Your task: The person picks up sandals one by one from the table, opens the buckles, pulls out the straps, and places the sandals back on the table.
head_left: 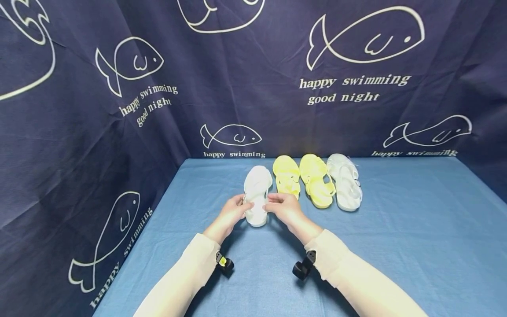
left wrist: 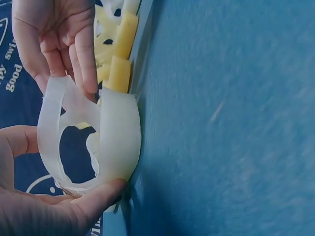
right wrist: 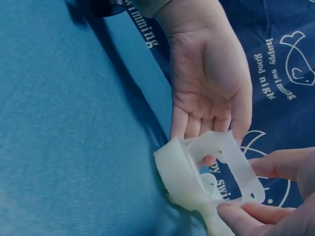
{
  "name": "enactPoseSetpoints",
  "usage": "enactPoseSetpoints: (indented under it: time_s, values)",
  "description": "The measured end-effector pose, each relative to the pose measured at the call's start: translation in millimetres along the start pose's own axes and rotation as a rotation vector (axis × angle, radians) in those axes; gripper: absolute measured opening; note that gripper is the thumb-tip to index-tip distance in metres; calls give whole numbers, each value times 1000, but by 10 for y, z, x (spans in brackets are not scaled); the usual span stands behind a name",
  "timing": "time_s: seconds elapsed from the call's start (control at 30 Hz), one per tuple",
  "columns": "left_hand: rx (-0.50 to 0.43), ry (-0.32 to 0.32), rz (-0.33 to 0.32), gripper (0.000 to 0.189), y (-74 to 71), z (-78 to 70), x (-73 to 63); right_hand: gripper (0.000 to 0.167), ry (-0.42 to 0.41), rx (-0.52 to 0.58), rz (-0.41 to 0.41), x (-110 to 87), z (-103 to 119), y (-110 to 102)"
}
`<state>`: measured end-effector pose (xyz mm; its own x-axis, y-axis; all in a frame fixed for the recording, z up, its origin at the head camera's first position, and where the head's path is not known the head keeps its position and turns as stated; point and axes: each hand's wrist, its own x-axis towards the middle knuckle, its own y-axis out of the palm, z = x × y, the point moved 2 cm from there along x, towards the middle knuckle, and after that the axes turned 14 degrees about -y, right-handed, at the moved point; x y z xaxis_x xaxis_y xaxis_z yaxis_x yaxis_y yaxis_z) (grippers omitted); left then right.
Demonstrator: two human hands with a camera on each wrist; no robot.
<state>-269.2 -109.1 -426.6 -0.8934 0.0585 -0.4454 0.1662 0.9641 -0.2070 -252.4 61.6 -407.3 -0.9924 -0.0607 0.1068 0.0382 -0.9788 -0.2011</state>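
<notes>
A white sandal with a heel strap rests on the blue cloth, toe pointing away, left of the other footwear. My left hand grips its left side near the heel, and my right hand grips the right side. Seen from behind in the left wrist view, the sandal's heel faces the camera, with the left thumb pressed against the sole's edge. In the right wrist view, the right thumb and fingers pinch the sandal by its side and strap.
Two yellow sandals stand just right of the held one, and a second white sandal lies beyond them. A dark blue curtain with white fish drawings borders the blue-covered table at the back and left.
</notes>
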Motion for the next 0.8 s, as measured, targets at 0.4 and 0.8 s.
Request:
enactPoseSetpoints:
  time_s: [0.4,0.8]
  values:
    - [16,10,-8,55,40,61,-115,46,11,39,15,-147,-34,-19]
    - [80,28,-69,55,48,121,-262,44,38,40,23,-254,-33,-32]
